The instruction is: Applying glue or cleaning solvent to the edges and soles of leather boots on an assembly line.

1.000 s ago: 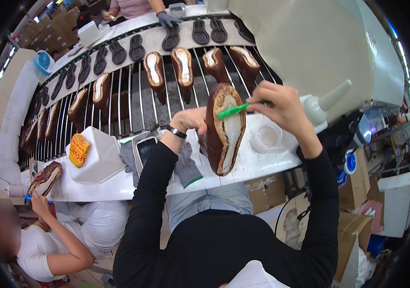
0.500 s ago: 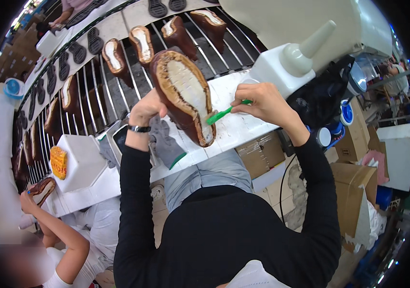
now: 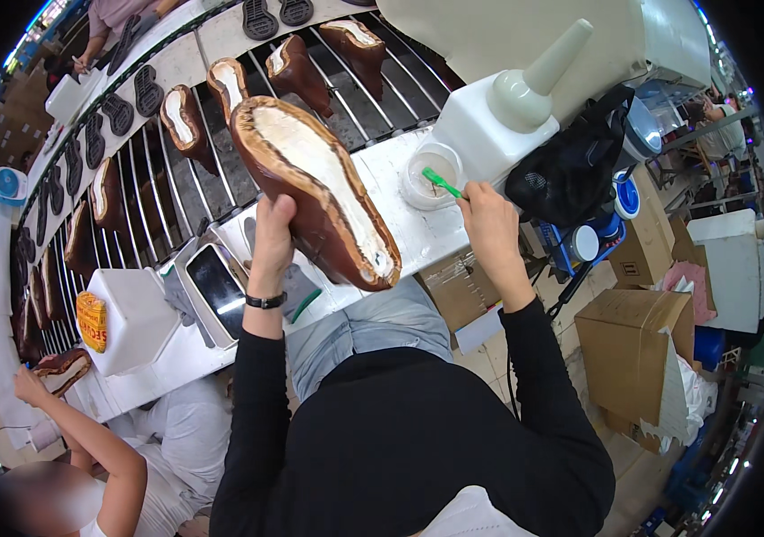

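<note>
My left hand (image 3: pixel 270 242) is closed round the side of a brown shoe upper (image 3: pixel 297 210), whose pale sole side faces up with a tan, rough border. The toe points away from me and the heel toward me. To its right, my right hand (image 3: pixel 492 233) pinches the handle of a small green brush (image 3: pixel 443 184). The brush's head end is inside a small see-through cup (image 3: pixel 413 190) on the white ledge; its tip is hard to make out. Just behind the cup stands a white bottle (image 3: pixel 480 112) with a long pale nozzle.
Brown uppers (image 3: pixel 183 121) rest on a metal-bar rack (image 3: pixel 239 170) beyond the ledge, with dark soles (image 3: pixel 147 89) along its far side. A phone (image 3: pixel 214 280) lies left of my left hand. A co-worker's hand (image 3: pixel 31 387) holds another upper at far left. Cardboard boxes (image 3: pixel 623 345) stand right.
The brush has gone from the upper's sole edge, up and right into the cup with my right hand. My left hand has shifted lower on the upper, which is now tilted more.
</note>
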